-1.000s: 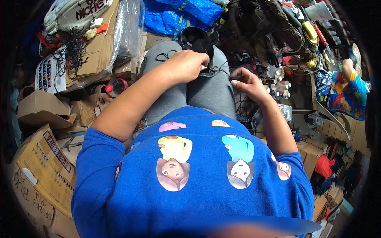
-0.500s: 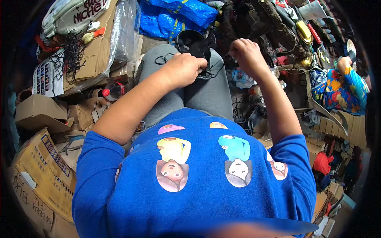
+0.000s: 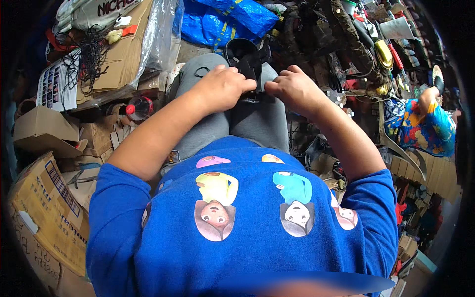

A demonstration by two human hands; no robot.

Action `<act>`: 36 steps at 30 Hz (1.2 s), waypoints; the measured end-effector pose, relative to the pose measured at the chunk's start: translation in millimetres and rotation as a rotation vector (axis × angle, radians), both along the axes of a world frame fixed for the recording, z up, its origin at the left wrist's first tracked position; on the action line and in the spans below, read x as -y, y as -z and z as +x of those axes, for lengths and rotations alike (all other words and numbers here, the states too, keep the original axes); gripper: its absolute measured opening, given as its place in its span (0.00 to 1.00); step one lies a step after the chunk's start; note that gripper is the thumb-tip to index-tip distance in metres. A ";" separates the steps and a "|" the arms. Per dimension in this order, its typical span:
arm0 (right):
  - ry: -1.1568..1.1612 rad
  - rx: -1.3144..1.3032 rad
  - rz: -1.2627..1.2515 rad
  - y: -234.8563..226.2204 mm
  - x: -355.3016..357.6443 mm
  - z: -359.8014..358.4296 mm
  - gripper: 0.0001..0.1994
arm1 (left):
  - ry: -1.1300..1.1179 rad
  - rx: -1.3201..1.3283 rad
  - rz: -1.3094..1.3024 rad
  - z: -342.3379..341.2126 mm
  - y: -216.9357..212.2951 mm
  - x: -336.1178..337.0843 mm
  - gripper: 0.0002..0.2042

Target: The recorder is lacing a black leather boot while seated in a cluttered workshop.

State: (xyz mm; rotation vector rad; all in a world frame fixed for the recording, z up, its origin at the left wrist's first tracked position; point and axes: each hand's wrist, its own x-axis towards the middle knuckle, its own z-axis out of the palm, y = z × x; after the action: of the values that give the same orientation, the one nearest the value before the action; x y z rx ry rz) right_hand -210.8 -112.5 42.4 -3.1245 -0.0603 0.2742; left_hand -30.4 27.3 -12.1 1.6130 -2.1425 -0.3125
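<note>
A black strapped thing that looks like a sandal (image 3: pixel 251 64) lies between my knees, its straps crossing over a rounded dark opening. My left hand (image 3: pixel 222 89) is closed at its left edge, thumb and fingers pinching the near part. From the right, my right hand (image 3: pixel 294 90) comes up close to the same edge, its fingers pinched together. What the right fingertips hold is too small to make out. A loop of black thread (image 3: pixel 202 72) rests on my left thigh. The fingertips of both hands partly hide the near end of the sandal.
Beyond my knees lies a blue plastic bag (image 3: pixel 222 22). Cardboard sheets (image 3: pixel 126 59) with tangled black cord (image 3: pixel 91 67) and a red-capped bottle (image 3: pixel 140 107) are at left. Tools, including a yellow-handled one (image 3: pixel 383 53), crowd the far right. Another person's colourful sleeve (image 3: pixel 420 126) shows at right.
My right hand has come down and left, from holding thread stretched away to beside the sandal. My left hand stays at the sandal, whose straps now stand more crossed.
</note>
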 end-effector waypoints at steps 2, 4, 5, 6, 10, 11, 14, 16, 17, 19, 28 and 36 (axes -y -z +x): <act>0.012 0.041 0.039 7.9 13.2 -8.4 0.04 | -0.016 0.056 -0.040 15.4 -2.8 -13.3 0.06; 0.111 0.051 0.069 10.2 22.2 -29.0 0.05 | -0.056 0.164 -0.080 39.5 -7.2 -38.8 0.07; 0.204 0.028 0.035 16.5 37.7 -49.8 0.05 | -0.126 0.182 -0.047 51.6 -17.5 -52.4 0.07; 0.302 0.002 0.002 21.1 46.6 -69.6 0.04 | -0.117 0.178 -0.047 64.5 -23.9 -63.9 0.07; 1.056 0.278 1.166 -11.1 44.4 -66.4 0.08 | -0.308 -0.435 -0.012 69.7 -52.2 -72.4 0.04; 0.987 0.411 1.310 -4.1 46.3 -54.1 0.09 | -0.327 -0.759 -0.001 60.8 -61.0 -63.0 0.04; 0.750 0.662 1.790 -8.7 16.1 -1.4 0.11 | 0.033 -1.120 0.070 22.9 -75.1 -24.1 0.04; 0.539 0.500 1.993 -12.1 -5.1 23.1 0.11 | 0.296 -1.190 -0.028 -11.5 -69.2 -9.9 0.04; 0.459 0.358 2.023 -13.9 -7.9 23.2 0.12 | 0.335 -1.309 0.233 -18.3 -65.4 -15.1 0.05; 0.476 0.040 1.743 -16.6 -4.6 13.2 0.12 | 0.366 -1.417 0.506 -19.1 -60.0 -22.8 0.06; 0.876 -0.047 0.457 25.6 77.6 -152.2 0.11 | -0.719 0.074 0.073 185.5 -43.9 -155.6 0.07; 1.367 -0.440 -0.102 34.5 145.9 -362.5 0.11 | -1.188 0.713 0.097 281.1 -57.6 -243.7 0.12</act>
State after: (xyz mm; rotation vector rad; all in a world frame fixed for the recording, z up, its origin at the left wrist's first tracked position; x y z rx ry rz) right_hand -573.3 -258.4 7.8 -2.3148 1.9114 0.8287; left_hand 250.7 271.0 45.5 2.9818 -1.1122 0.6171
